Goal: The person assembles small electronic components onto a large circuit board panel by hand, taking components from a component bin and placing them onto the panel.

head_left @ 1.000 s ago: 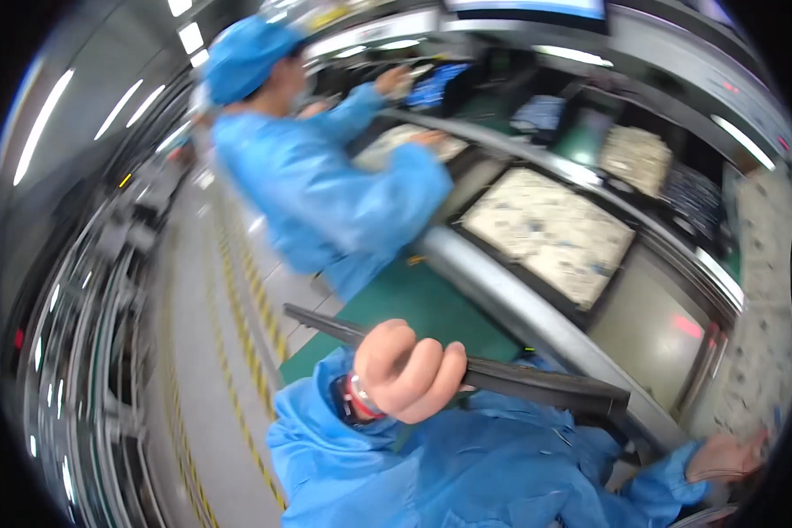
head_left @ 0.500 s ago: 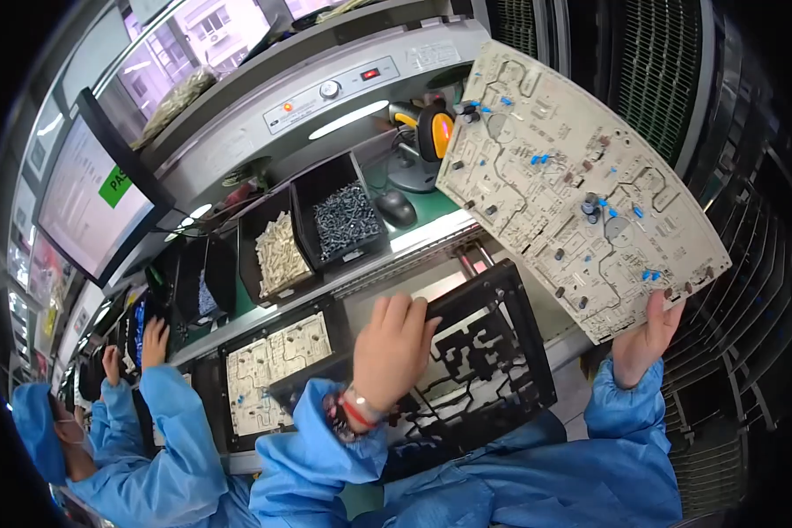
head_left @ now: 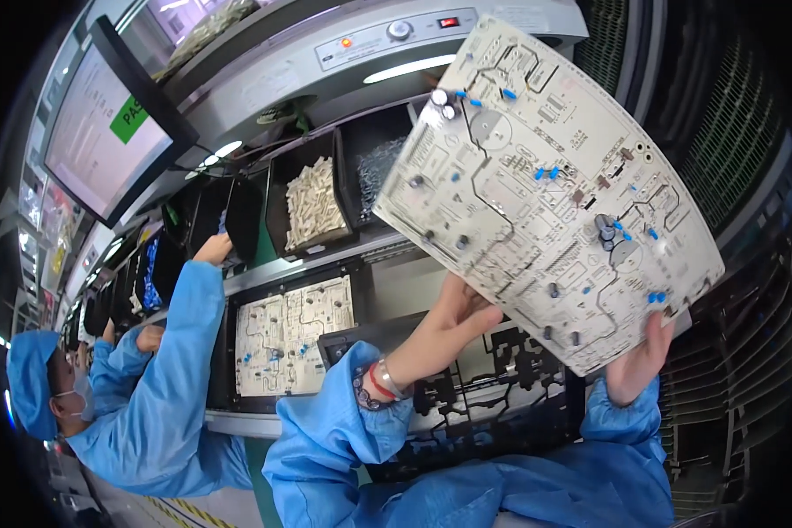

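Note:
A large cream circuit board (head_left: 537,220) hangs tilted in the air at the right, with blue parts and dark round capacitors on its face. My right hand (head_left: 640,356) grips its lower right corner, thumb on the face and fingers behind. My left hand (head_left: 444,330) is at the board's lower left edge, thumb stretched out apart from the fingers. Some of its fingertips pass out of sight behind the board, and no firm grip shows. Below both hands lies a black carrier frame (head_left: 493,396) with a cut-out pattern, partly covered by my left forearm.
Another board sits in a black carrier (head_left: 231,352) left of mine. Behind stand a bin of cream parts (head_left: 315,207) and a bin of dark screws (head_left: 380,176), partly hidden. A monitor (head_left: 106,123) stands far left. A co-worker in blue (head_left: 158,387) reaches toward bins. Wire racks (head_left: 722,396) stand right.
My left hand has moved from above the black frame up and right to the board's edge. The board has shifted slightly left and down in my right hand. The co-worker's arm has moved right.

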### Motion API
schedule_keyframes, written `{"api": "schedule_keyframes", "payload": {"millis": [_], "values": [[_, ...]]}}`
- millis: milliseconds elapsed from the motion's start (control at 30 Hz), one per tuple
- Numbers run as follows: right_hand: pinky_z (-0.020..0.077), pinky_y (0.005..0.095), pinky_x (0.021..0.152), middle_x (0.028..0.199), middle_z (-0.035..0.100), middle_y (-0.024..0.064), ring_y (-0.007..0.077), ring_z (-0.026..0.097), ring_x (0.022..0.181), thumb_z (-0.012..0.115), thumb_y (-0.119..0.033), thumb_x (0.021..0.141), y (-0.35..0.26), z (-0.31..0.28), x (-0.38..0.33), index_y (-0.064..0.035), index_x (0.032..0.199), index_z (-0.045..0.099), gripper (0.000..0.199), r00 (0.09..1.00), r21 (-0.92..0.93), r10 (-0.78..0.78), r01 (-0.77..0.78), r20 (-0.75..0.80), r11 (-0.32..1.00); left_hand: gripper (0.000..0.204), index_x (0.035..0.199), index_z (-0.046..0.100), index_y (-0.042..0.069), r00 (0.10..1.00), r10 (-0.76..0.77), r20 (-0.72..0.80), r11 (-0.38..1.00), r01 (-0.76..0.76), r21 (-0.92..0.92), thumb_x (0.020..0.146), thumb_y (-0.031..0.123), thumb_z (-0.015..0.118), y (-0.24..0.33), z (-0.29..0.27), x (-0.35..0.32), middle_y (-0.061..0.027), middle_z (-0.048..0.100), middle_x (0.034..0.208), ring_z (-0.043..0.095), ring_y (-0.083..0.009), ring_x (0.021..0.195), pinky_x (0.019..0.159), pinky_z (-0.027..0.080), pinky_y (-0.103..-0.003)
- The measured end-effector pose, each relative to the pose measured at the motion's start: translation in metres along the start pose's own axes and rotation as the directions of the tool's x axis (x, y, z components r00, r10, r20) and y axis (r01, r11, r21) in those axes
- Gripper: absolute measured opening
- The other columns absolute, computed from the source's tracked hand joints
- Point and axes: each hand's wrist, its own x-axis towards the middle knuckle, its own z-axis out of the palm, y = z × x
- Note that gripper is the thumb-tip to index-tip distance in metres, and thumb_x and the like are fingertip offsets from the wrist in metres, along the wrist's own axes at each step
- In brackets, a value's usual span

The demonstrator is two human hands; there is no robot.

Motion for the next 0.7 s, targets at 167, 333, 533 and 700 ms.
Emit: {"api": "schedule_keyframes", "payload": {"millis": [167, 333, 533, 700], "values": [[0.0301, 0.0465, 0.105, 0.137, 0.037, 0.0163, 0.0293, 0.039, 0.126, 0.045, -0.010, 0.091, -0.023, -0.061, 0.002, -0.0031, 0.137, 0.028, 0.050, 0.879, 0.325, 0.468, -0.469, 0.088, 0.821, 0.037, 0.128, 0.037, 0.000, 0.929, -0.030, -0.370, 0.987, -0.030, -0.157, 0.094, 0.011, 0.044, 0.031, 0.005, 0.033, -0.0116, 0.050, 0.125, 0.049, -0.0185, 0.114, 0.097, 0.039, -0.032], [0.0430, 0.0428, 0.093, 0.131, 0.040, 0.0209, 0.0338, 0.046, 0.117, 0.051, -0.049, 0.086, -0.021, -0.012, 0.051, 0.0019, 0.136, 0.028, 0.075, 0.794, -0.463, 0.350, -0.099, 0.497, 0.881, 0.025, 0.107, 0.057, -0.001, 0.916, 0.085, -0.392, 0.987, -0.023, 0.162, 0.093, 0.016, 0.047, 0.091, -0.057, 0.038, -0.0061, 0.065, 0.097, 0.062, -0.0129, 0.085, 0.077, 0.049, -0.025], [0.0384, 0.0393, 0.098, 0.134, 0.036, 0.0226, 0.0312, 0.042, 0.122, 0.040, -0.064, 0.083, -0.001, 0.016, 0.056, 0.0081, 0.137, 0.019, 0.092, 0.906, -0.481, 0.245, -0.052, 0.346, 0.875, 0.024, 0.097, 0.060, -0.003, 0.990, -0.141, -0.015, 0.653, 0.104, 0.751, 0.091, 0.020, 0.054, 0.111, -0.043, 0.038, -0.0007, 0.059, 0.077, 0.050, -0.0050, 0.069, 0.062, 0.042, -0.021], [0.0362, 0.0345, 0.098, 0.132, 0.040, 0.0201, 0.0250, 0.049, 0.115, 0.068, -0.022, 0.076, 0.006, 0.016, 0.016, 0.0070, 0.137, 0.021, 0.081, 0.743, -0.712, 0.491, -0.027, 0.455, 0.701, 0.020, 0.099, 0.059, 0.001, 0.986, -0.109, 0.130, 0.501, -0.058, 0.864, 0.089, 0.018, 0.055, 0.101, -0.034, 0.020, -0.0136, 0.057, 0.071, 0.052, -0.0190, 0.058, 0.054, 0.041, -0.029]]}}
